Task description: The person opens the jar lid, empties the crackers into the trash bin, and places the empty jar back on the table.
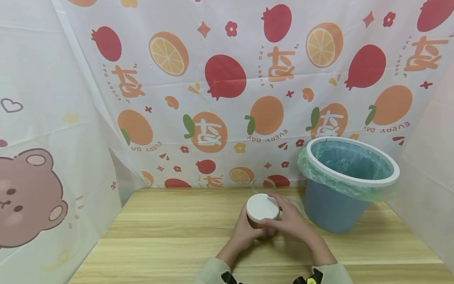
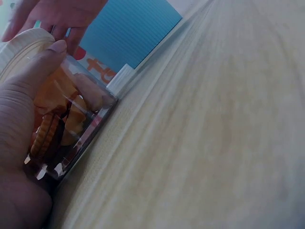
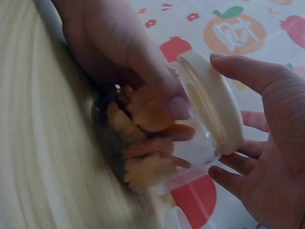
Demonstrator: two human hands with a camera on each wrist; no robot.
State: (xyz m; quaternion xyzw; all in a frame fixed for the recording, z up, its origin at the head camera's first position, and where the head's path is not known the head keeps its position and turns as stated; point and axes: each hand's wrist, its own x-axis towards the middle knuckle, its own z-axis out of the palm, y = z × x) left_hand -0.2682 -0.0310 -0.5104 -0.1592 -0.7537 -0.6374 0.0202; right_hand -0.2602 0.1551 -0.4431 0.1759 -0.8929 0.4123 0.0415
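Observation:
A clear plastic jar stands on the table with brown and orange cookies inside. Its white lid sits at the mouth; I cannot tell how tightly. My left hand grips the jar's side, its thumb lying along the clear wall in both wrist views. Around the lid's rim curve the thumb and fingers of my right hand, the thumb on the near edge and the fingers on the far one.
A blue bin with a white rim and green liner stands at the right. Behind the jar is a clear round container, and a pale round piece lies beside the bin. A fruit-print sheet hangs along the table's back edge.

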